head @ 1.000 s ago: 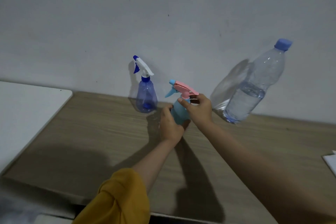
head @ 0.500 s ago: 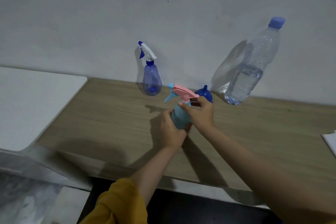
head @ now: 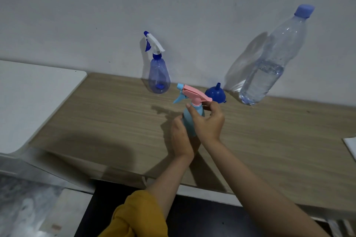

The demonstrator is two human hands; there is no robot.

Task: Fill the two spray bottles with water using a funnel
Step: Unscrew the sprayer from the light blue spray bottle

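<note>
A wooden tabletop (head: 269,140) with pale grain runs under and to both sides of the fingers. Beyond them rises a plain grey-white wall (head: 173,5), marked with a few small dark specks. Well left of the fingers sits a white surface (head: 28,102) with a rounded corner. At the far right edge, a white sheet corner (head: 351,147) lies on the wood.

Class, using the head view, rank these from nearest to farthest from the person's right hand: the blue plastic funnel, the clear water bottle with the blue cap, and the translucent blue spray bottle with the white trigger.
Measured from the right hand:
1. Blue plastic funnel, just behind the hand.
2. Translucent blue spray bottle with white trigger, back left by the wall.
3. Clear water bottle with blue cap, back right; its base is roughly as near as the spray bottle, so 2 and 3 are close.
</note>
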